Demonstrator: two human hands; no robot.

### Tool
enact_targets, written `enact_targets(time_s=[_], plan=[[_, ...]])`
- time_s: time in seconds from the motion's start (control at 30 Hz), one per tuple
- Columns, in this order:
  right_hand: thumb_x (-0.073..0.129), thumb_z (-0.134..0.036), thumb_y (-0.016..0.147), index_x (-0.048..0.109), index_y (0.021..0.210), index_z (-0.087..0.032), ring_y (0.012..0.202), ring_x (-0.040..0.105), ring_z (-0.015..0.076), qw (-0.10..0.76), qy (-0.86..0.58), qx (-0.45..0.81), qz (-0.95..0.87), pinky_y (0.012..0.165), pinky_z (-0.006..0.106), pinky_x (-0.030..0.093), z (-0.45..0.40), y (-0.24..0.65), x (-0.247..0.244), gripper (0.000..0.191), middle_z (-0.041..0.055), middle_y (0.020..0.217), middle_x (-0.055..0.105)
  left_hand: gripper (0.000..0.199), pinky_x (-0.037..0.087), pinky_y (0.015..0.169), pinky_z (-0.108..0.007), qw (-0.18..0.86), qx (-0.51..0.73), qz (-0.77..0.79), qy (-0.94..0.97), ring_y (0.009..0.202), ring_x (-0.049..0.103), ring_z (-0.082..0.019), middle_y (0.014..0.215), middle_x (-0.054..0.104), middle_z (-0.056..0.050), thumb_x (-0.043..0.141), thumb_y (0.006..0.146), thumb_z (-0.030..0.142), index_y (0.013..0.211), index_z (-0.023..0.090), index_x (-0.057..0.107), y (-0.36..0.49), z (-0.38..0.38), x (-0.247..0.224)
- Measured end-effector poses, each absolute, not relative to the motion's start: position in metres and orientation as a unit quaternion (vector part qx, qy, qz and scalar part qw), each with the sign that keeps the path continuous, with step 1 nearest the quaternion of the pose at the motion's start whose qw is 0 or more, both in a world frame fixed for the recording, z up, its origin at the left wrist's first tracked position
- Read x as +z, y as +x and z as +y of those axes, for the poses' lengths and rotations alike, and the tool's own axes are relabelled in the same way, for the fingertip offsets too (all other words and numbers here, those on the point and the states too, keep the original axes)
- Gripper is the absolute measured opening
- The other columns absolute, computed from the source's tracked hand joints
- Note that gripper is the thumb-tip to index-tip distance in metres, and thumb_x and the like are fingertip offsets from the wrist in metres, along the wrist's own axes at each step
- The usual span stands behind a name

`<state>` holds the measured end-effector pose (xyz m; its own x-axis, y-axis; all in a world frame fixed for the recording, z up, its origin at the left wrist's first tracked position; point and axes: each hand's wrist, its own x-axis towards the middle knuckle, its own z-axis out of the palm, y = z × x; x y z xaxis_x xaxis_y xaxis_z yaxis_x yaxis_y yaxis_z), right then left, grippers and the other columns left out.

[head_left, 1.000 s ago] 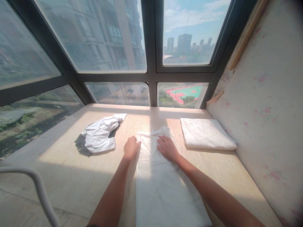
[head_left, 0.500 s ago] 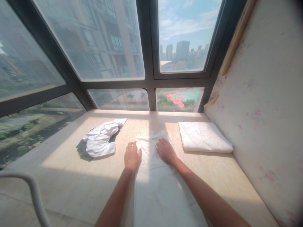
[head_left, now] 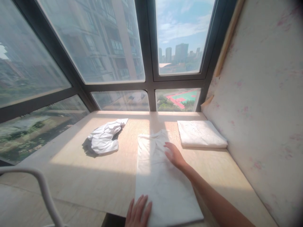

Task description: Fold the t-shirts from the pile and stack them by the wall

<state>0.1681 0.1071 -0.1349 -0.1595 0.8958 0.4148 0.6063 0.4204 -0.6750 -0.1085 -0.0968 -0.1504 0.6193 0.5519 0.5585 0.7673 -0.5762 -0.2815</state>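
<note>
A white T-shirt (head_left: pixel 163 195), folded into a long narrow shape, lies flat on the wooden surface with its collar at the far end. My left hand (head_left: pixel 139 212) rests at its near left edge, fingers stretched out and slightly apart. Near the collar, my right hand (head_left: pixel 174 154) is on the shirt's right side, its fingers loosely extended and gripping nothing. To the left lies a crumpled white garment (head_left: pixel 104 138), partly in shadow. On the right sits a neatly folded white cloth stack (head_left: pixel 202 134), apart from both hands.
A pale wooden platform (head_left: pixel 90 183) reaches to dark-framed windows (head_left: pixel 148 85). Flower-patterned wall (head_left: pixel 258 126) bounds the right side. A curved white tube (head_left: pixel 44 186) stands at the lower left, and a dark gap (head_left: pixel 113 219) shows at the platform's near edge.
My left hand has moved from the collar end down to the near left edge of the shirt. My right hand has shifted slightly right and toward me. The view has tilted a little.
</note>
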Motion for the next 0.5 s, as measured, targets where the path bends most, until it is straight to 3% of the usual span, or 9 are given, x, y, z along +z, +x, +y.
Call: enact_targets(time_s=[0.07,0.13,0.23,0.3,0.4,0.5], plan=[[0.052,-0.028,0.093,0.063,0.126,-0.020,0.132,0.054,0.0249,0.383,-0.485,0.166,-0.768,0.110,0.044,0.046,0.057,0.178,-0.136,0.035,0.0122,0.141,0.059,0.043,0.024,0.124,-0.046,0.252,-0.204,-0.379,-0.867,0.126,0.060,-0.024,0.128,0.070,-0.010,0.039,0.101,0.044,0.127,0.023,0.067,-0.111,-0.103,-0.158],[0.053,-0.026,0.093,0.060,0.130,-0.021,0.135,0.051,0.0258,0.348,-0.474,0.133,-0.798,0.111,0.046,0.045,0.008,0.191,-0.137,0.038,0.0112,0.142,0.058,0.039,0.017,0.126,-0.051,0.242,-0.220,-0.385,-0.863,0.128,0.059,-0.023,0.129,0.069,-0.009,0.038,0.101,0.029,0.127,0.025,0.067,-0.112,-0.106,-0.163],[0.057,-0.026,0.092,0.060,0.133,-0.024,0.138,0.048,0.0278,0.292,-0.445,0.049,-0.845,0.113,0.046,0.042,-0.052,0.213,-0.136,0.042,0.0087,0.145,0.057,0.047,0.019,0.126,-0.048,0.230,-0.226,-0.375,-0.869,0.130,0.058,-0.019,0.130,0.069,-0.006,0.037,0.095,0.008,0.128,0.024,0.066,-0.116,-0.107,-0.161],[0.061,-0.037,0.091,0.059,0.135,-0.022,0.136,0.051,0.0286,0.264,-0.410,-0.011,-0.873,0.112,0.044,0.042,-0.078,0.226,-0.135,0.047,0.0089,0.146,0.057,0.052,0.020,0.126,-0.045,0.226,-0.202,-0.349,-0.887,0.132,0.056,-0.019,0.133,0.068,-0.005,0.038,0.091,0.001,0.130,0.022,0.064,-0.121,-0.106,-0.155],[0.061,-0.055,0.090,0.059,0.137,-0.018,0.129,0.058,0.0283,0.232,-0.362,-0.077,-0.899,0.111,0.041,0.043,-0.101,0.239,-0.135,0.060,0.0095,0.142,0.060,0.050,0.024,0.125,-0.043,0.195,-0.195,-0.348,-0.896,0.133,0.056,-0.019,0.134,0.067,-0.007,0.038,0.092,0.002,0.130,0.021,0.063,-0.126,-0.108,-0.147],[0.059,-0.046,0.093,0.060,0.137,-0.017,0.127,0.060,0.0264,0.217,-0.357,-0.101,-0.903,0.115,0.041,0.039,-0.115,0.245,-0.140,0.053,0.0080,0.141,0.061,0.046,0.029,0.122,-0.039,0.139,-0.251,-0.364,-0.886,0.129,0.059,-0.017,0.128,0.071,-0.006,0.034,0.097,0.005,0.126,0.022,0.065,-0.124,-0.115,-0.145]])
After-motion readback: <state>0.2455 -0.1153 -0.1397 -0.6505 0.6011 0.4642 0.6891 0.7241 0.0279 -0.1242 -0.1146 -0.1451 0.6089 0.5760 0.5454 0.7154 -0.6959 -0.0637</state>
